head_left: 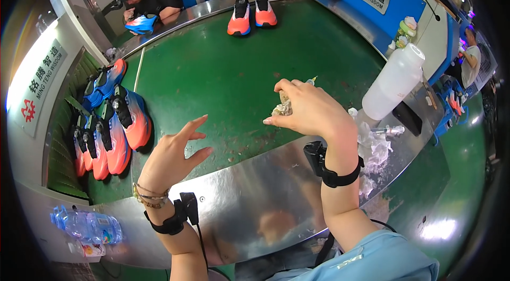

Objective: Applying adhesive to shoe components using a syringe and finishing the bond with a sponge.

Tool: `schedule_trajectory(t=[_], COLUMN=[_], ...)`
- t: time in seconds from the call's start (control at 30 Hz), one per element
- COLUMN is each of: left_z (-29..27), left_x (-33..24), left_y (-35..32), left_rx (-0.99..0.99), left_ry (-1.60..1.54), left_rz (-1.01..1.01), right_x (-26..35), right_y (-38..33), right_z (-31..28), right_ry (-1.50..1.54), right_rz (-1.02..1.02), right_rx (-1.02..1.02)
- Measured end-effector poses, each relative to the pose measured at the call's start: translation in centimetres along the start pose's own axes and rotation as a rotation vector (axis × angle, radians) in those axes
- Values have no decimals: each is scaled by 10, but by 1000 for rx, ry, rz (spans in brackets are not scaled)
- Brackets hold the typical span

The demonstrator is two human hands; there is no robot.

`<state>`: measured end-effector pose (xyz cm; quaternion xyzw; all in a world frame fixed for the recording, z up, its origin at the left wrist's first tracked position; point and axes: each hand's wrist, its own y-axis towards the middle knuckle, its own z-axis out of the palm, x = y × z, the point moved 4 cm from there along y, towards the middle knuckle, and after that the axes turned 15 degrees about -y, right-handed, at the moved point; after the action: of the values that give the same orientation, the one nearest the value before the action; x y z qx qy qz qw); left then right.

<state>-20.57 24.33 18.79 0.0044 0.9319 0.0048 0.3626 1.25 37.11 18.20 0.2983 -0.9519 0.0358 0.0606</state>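
A green work surface [212, 68] is filling the middle of the scene, and a metal border [239, 190] is framing its near edge. The right hand [321, 111] is clamping a crumpled, pale wad [283, 106] between thumb and curled fingers, above the near right part of the surface. The wad is sitting at the left side of this hand, partly covered, and is showing no clear long axis. A thin pointed item [312, 80] is projecting beyond the knuckles toward the far right; whether the fingers are gripping it cannot be told. The left hand [167, 161] is holding nothing; its fingers are standing apart and pointing far right, well apart from the wad.

The far pair of running shoes [239, 15] is standing beyond the wad and slightly left, long axes running near to far, toes facing near; the right hand is lying nearer to it. The left hand is lying nearer to the shoe group [137, 121] at left. On the right, a white bottle [390, 84] is standing beside crumpled paper [372, 148] and a dark flat object [408, 118].
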Motion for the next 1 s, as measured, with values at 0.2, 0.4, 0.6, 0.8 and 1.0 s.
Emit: schedule_trajectory(t=[0.2, 0.4, 0.6, 0.8, 1.0], left_z=[-3, -12, -8, -7, -5], left_x=[5, 14, 10, 10, 17], left_y=[-6, -11, -3, 0, -12], left_rx=[-32, -98, -78, -89, -101], left_ry=[4, 3, 17, 39, 33], left_rz=[12, 45, 32, 49, 60], right_x=[2, 0, -4, -12, -24], right_y=[-9, -27, -24, -24, -31], right_z=[1, -14, -17, -16, -9], right_ry=[-30, 17, 20, 7, 26], right_rz=[10, 18, 21, 38, 87], right_rx=[-65, -113, -133, -129, -125])
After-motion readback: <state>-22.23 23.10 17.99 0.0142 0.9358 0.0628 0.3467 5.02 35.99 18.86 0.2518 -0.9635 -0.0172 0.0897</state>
